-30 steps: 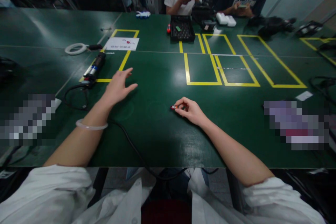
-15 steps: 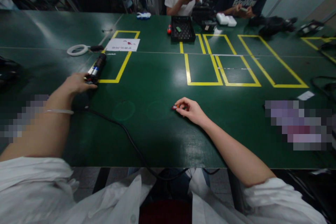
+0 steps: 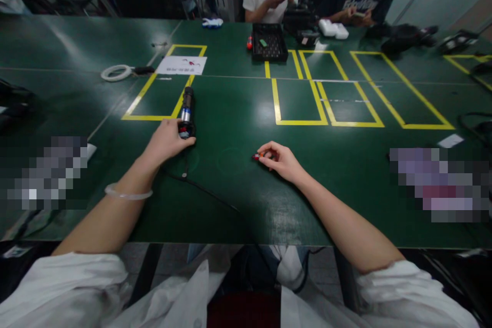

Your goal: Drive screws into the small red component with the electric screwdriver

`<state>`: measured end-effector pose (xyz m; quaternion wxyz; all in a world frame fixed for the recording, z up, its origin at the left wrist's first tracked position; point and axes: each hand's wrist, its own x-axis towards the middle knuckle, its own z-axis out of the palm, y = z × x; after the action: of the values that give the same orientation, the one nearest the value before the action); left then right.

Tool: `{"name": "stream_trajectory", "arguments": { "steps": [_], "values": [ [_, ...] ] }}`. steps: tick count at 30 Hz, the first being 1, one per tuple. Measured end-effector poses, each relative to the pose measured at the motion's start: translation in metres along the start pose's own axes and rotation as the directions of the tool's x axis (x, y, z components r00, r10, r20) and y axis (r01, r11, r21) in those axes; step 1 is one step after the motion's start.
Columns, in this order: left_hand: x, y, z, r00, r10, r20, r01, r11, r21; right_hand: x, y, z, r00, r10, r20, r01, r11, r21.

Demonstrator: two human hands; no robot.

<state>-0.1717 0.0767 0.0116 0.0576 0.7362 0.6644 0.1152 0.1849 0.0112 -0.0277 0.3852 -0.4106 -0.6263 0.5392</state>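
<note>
My left hand (image 3: 169, 138) grips the lower end of a black cylindrical tool (image 3: 186, 107) with a silver and blue band, just right of the left yellow-taped frame. A thin dark cable (image 3: 211, 192) runs from near that end toward the table's front edge. At the middle of the green table (image 3: 238, 107), my right hand (image 3: 280, 161) pinches a small red and orange piece (image 3: 257, 156) between thumb and fingertips. The hands are apart, with faint circle marks on the surface between them.
A white sheet (image 3: 182, 65) and a coiled white cable (image 3: 116, 73) lie at the back left. Further back stands a black tray (image 3: 269, 43) holding a green piece, beside a red object (image 3: 249, 42). Two people sit across the table. Blurred-out items lie left and right.
My left hand has moved right with the black tool, out of the left taped frame, and the tool now stands more in line with the view. The cable has shifted. My right hand is nearly unchanged.
</note>
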Motion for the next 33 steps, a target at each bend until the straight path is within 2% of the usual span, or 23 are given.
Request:
{"name": "stream_trajectory", "arguments": {
  "steps": [3, 7, 12, 19, 26, 33],
  "values": [
    [-0.017, 0.046, 0.009, 0.999, 0.025, 0.024, -0.027, 0.999, 0.048, 0.000, 0.000, 0.000, 0.999, -0.040, -0.006, 0.040, 0.999, 0.008],
    [-0.036, 0.101, 0.017, 0.988, 0.147, 0.055, -0.150, 0.986, 0.067, -0.002, 0.002, 0.001, 0.995, -0.092, -0.024, 0.091, 0.994, -0.063],
    [-0.051, 0.143, 0.027, 0.961, 0.268, 0.071, -0.271, 0.962, 0.034, -0.002, 0.006, 0.000, 0.982, -0.178, -0.059, 0.157, 0.954, -0.255],
    [-0.064, 0.163, 0.032, 0.929, 0.362, 0.081, -0.363, 0.932, -0.005, -0.005, 0.001, 0.001, 0.965, -0.263, -0.006, 0.234, 0.869, -0.437],
    [-0.068, 0.165, 0.032, 0.936, 0.344, 0.074, -0.346, 0.938, 0.009, -0.006, 0.000, 0.001, 0.963, -0.269, -0.009, 0.238, 0.867, -0.437],
    [-0.069, 0.165, 0.034, 0.949, 0.299, 0.103, -0.291, 0.953, -0.087, -0.007, -0.004, 0.003, 0.969, -0.244, -0.037, 0.201, 0.866, -0.458]
  ]
}}
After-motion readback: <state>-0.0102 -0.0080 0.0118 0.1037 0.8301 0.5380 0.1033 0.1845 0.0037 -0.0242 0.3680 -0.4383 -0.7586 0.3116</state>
